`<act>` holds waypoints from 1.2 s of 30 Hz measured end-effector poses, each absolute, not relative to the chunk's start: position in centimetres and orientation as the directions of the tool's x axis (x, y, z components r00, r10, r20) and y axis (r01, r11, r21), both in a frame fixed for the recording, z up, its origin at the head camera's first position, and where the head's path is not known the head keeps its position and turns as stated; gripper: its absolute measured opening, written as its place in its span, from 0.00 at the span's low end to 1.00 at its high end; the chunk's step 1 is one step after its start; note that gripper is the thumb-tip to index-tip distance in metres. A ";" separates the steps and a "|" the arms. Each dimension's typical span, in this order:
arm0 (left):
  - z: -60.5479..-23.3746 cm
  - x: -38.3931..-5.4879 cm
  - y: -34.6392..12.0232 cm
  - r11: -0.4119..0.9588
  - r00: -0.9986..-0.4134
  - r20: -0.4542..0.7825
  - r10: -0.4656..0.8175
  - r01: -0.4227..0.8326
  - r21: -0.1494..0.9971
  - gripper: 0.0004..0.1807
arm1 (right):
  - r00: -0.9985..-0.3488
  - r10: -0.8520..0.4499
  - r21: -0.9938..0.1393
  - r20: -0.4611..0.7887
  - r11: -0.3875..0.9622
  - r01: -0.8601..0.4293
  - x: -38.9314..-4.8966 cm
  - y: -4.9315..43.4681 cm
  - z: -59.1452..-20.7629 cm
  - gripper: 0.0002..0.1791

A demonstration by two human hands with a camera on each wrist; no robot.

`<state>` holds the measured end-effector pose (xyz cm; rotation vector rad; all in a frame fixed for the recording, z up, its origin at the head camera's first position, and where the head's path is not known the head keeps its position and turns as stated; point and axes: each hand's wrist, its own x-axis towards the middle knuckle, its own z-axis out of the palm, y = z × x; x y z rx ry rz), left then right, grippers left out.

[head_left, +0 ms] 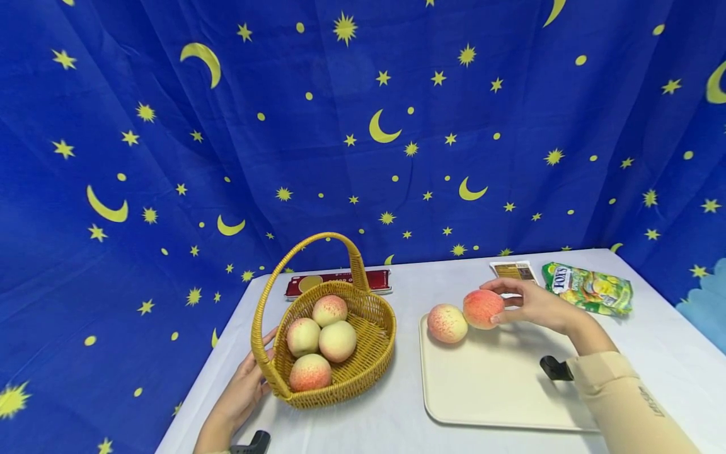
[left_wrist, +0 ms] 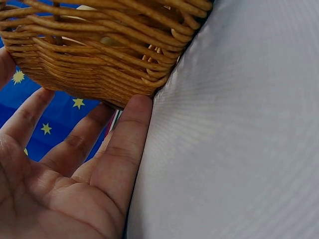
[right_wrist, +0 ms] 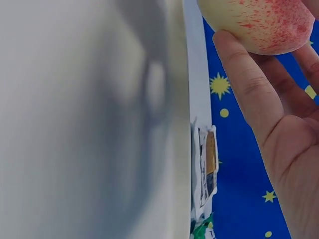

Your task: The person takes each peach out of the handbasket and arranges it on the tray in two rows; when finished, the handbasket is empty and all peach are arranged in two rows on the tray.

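Observation:
A wicker basket (head_left: pixel 380 359) with a tall handle stands on the left of the table, several peaches (head_left: pixel 337 342) inside it. My left hand (head_left: pixel 242 388) rests against the basket's left side; in the left wrist view its extended fingers (left_wrist: pixel 130 134) touch the woven wall (left_wrist: pixel 99 64). Over the far left part of a cream tray (head_left: pixel 499 391), my right hand (head_left: pixel 535 306) holds a reddish peach (head_left: pixel 482 309) between thumb and fingers. Another peach (head_left: pixel 447 324) sits on the tray's far left corner, beside the held one. The right wrist view shows the held peach (right_wrist: pixel 264 25) at the fingertips.
Behind the basket lies a dark red package (head_left: pixel 379 281). A small brown-and-white packet (head_left: pixel 513 270) and a green candy bag (head_left: pixel 595 289) lie beyond the tray. A blue curtain (head_left: pixel 317 157) with stars and moons hangs behind the white table (head_left: pixel 397 410).

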<state>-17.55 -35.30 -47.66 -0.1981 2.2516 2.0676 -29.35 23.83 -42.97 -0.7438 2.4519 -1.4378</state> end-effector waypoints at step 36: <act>-47.7 -17.5 -35.3 0.083 -0.989 -0.146 -0.037 -0.148 0.985 0.32 | -0.877 -0.480 -0.785 0.032 0.531 -0.320 -29.4 24.3 -43.8 0.39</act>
